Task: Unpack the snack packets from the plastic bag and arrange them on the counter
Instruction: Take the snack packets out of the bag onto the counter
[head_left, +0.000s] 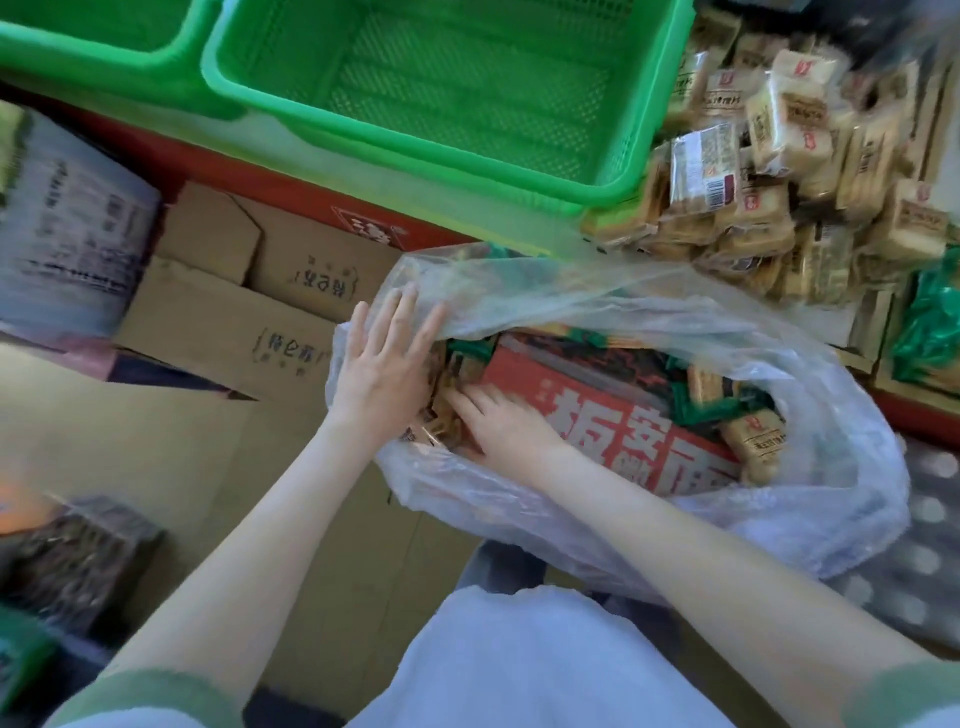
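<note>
One plastic bag (805, 374) sits just below the counter's packet heap (779, 156), long axis left-right, mouth upward; left hand (382, 364) lies flat, fingers straight, on its left rim; right hand (498, 423) inside among snack packets (753, 436), grip indiscernible; two green baskets (415, 150) behind

Soft, even light: two green plastic baskets (467, 104) stand far on a red-fronted counter (270, 184), printed cardboard boxes (218, 312) sit left below it, and flattened brown cardboard (156, 441) covers the near floor.
</note>
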